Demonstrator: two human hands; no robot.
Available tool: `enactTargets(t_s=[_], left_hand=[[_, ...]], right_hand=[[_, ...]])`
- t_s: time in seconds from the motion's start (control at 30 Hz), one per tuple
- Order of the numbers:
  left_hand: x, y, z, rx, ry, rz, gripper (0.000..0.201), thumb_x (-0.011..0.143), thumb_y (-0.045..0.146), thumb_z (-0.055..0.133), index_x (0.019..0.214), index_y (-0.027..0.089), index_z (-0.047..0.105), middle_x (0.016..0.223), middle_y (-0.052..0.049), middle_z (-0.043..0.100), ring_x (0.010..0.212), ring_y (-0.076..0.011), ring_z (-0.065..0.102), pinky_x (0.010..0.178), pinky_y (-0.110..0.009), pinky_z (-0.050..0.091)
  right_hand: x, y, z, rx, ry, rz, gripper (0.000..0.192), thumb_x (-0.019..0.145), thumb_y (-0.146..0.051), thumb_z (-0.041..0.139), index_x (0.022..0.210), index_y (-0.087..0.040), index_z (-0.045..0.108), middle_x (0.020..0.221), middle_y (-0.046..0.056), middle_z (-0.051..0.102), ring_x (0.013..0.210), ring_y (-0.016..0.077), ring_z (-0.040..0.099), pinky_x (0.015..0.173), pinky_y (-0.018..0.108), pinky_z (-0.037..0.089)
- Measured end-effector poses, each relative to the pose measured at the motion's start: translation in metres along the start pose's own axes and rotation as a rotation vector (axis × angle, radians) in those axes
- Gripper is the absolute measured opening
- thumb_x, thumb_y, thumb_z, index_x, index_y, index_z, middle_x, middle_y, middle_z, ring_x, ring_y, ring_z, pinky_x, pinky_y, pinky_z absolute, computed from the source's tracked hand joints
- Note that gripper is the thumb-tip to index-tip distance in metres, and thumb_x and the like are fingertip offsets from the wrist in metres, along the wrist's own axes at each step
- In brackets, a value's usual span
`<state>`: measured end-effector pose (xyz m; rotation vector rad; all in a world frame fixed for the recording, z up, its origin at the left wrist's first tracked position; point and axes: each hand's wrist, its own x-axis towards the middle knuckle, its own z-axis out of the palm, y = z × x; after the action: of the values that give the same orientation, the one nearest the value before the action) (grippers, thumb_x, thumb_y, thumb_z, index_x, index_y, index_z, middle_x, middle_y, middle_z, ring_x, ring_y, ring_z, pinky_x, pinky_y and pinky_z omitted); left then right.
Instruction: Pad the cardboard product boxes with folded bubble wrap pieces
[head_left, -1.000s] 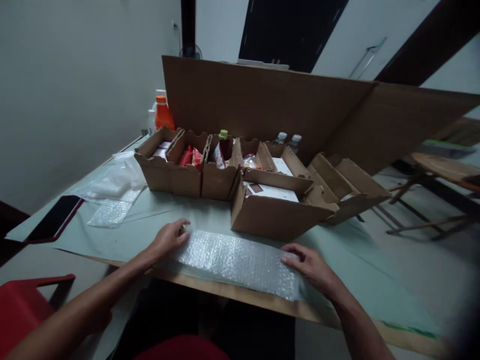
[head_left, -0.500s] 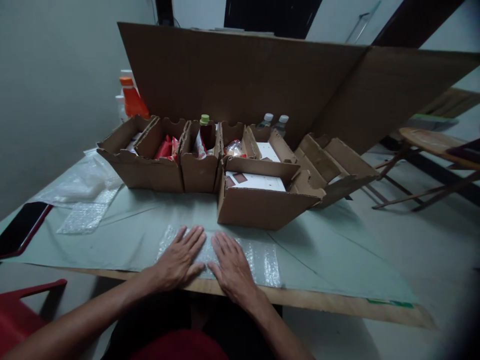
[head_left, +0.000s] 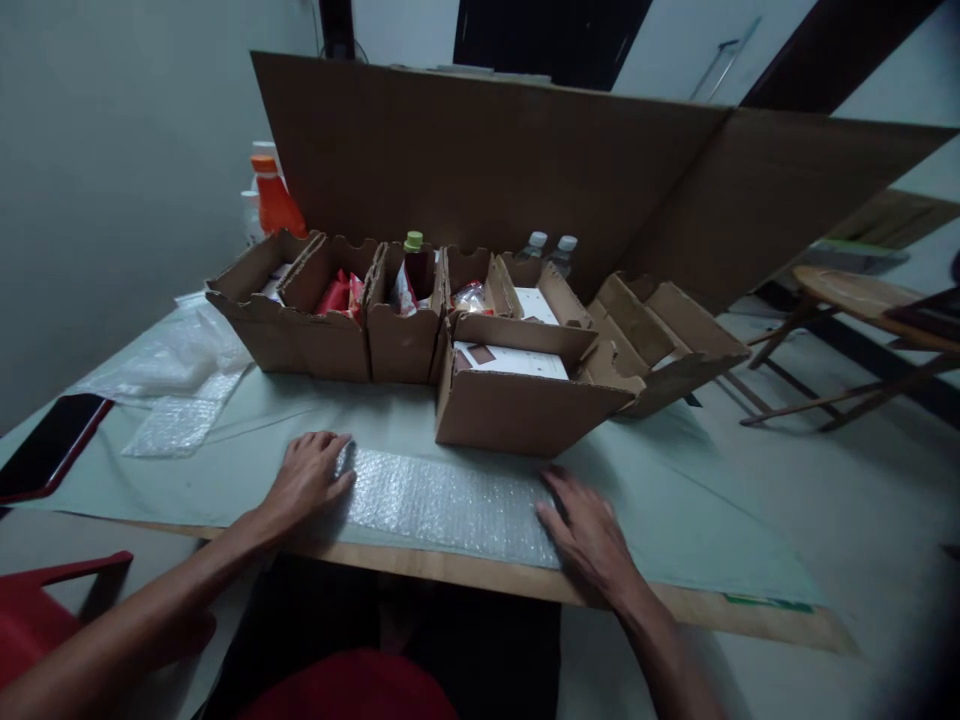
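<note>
At the near edge of the bench (head_left: 225,470), the bubble wrap sheet (head_left: 442,500) lies flat. Left hand (head_left: 304,480) and right hand (head_left: 589,530) press its ends, fingers spread, gripping nothing. Step judged: flattening; next calls for an item from the cardboard box (head_left: 525,405).

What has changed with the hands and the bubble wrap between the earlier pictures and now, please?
Half a second ago both hands lay flat side by side on the middle of the bubble wrap sheet. Since then they have slid apart: the left hand now presses its left end and the right hand its right end. Nothing was picked up or let go. The cardboard boxes, phone and table look unmoved.
</note>
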<state>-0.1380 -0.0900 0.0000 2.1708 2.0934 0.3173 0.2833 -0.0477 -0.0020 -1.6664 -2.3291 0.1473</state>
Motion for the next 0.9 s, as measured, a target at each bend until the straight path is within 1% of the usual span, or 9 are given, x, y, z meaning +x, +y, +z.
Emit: enactTargets(t_s=[0.13,0.23,0.33,0.43,0.53,0.63,0.73,0.8,0.9], left_hand=[[0.007,0.007,-0.012,-0.003,-0.116,-0.039,0.019,0.078,0.027,0.058,0.089,0.020,0.073,0.089,-0.011,0.071,0.095,-0.0315,0.063,0.083,-0.041,0.047],[0.009,0.003,-0.025,-0.038,-0.103,-0.032,0.012,0.074,0.019,0.058,0.078,0.020,0.069,0.081,-0.007,0.070,0.083,-0.0251,0.066,0.072,-0.032,0.047],[0.025,-0.003,-0.047,-0.064,-0.056,-0.037,0.020,0.078,0.018,0.054,0.092,0.021,0.068,0.082,-0.003,0.073,0.077,-0.0221,0.068,0.066,-0.029,0.045],[0.061,0.003,-0.065,-0.056,0.018,-0.007,0.029,0.083,0.017,0.052,0.108,0.023,0.065,0.095,-0.006,0.075,0.090,-0.0252,0.070,0.076,-0.032,0.047],[0.099,0.027,-0.060,-0.063,0.031,0.103,0.035,0.083,0.013,0.054,0.116,0.021,0.065,0.111,-0.010,0.073,0.107,-0.0282,0.066,0.093,-0.038,0.046],[0.112,0.043,-0.041,-0.095,0.022,0.233,0.056,0.080,0.012,0.060,0.135,0.018,0.056,0.138,-0.014,0.060,0.131,-0.0303,0.052,0.108,-0.042,0.040],[0.075,0.032,-0.027,-0.139,-0.011,0.328,0.066,0.076,0.006,0.059,0.140,0.017,0.051,0.148,-0.014,0.052,0.139,-0.0283,0.044,0.116,-0.044,0.035],[0.026,0.015,-0.026,-0.234,-0.088,0.447,0.070,0.069,0.000,0.053,0.136,0.020,0.055,0.141,-0.011,0.058,0.136,-0.0269,0.047,0.115,-0.045,0.037],[-0.057,-0.001,-0.031,-0.401,-0.200,0.604,0.087,0.067,-0.001,0.050,0.148,0.029,0.041,0.156,-0.007,0.044,0.149,-0.0298,0.030,0.117,-0.052,0.035]], right_hand=[[0.018,-0.014,-0.002,0.037,-0.051,-0.018,0.021,0.082,-0.034,0.051,0.083,-0.020,0.067,0.118,0.014,0.070,0.108,0.0314,0.065,0.091,0.044,0.049],[0.005,-0.027,-0.014,0.109,-0.049,0.021,0.020,0.082,-0.035,0.049,0.081,-0.021,0.064,0.092,0.010,0.073,0.083,0.0265,0.069,0.074,0.037,0.052],[-0.024,-0.057,-0.027,0.366,-0.110,0.091,0.040,0.087,-0.039,0.051,0.119,-0.020,0.063,0.080,0.003,0.071,0.065,0.0207,0.066,0.064,0.030,0.053],[-0.053,-0.104,-0.024,0.648,-0.238,0.058,0.064,0.091,-0.039,0.052,0.151,-0.020,0.042,0.094,0.005,0.074,0.078,0.0204,0.071,0.074,0.029,0.056],[-0.069,-0.148,0.000,0.857,-0.374,-0.002,0.055,0.092,-0.038,0.054,0.144,-0.023,0.054,0.121,0.010,0.072,0.110,0.0241,0.068,0.095,0.033,0.052],[-0.075,-0.171,0.024,0.956,-0.449,0.081,0.043,0.091,-0.043,0.056,0.125,-0.022,0.070,0.112,0.010,0.074,0.100,0.0261,0.069,0.090,0.036,0.053],[-0.076,-0.175,0.034,1.065,-0.463,0.250,0.046,0.084,-0.051,0.065,0.117,-0.019,0.073,0.095,0.008,0.073,0.080,0.0220,0.064,0.074,0.033,0.053],[-0.076,-0.174,0.031,1.217,-0.507,0.337,0.050,0.080,-0.055,0.070,0.114,-0.018,0.072,0.088,0.006,0.071,0.075,0.0190,0.061,0.068,0.029,0.050],[-0.074,-0.179,0.021,1.529,-0.596,0.415,0.051,0.081,-0.060,0.070,0.109,-0.017,0.069,0.085,0.006,0.069,0.074,0.0175,0.060,0.062,0.026,0.047]])
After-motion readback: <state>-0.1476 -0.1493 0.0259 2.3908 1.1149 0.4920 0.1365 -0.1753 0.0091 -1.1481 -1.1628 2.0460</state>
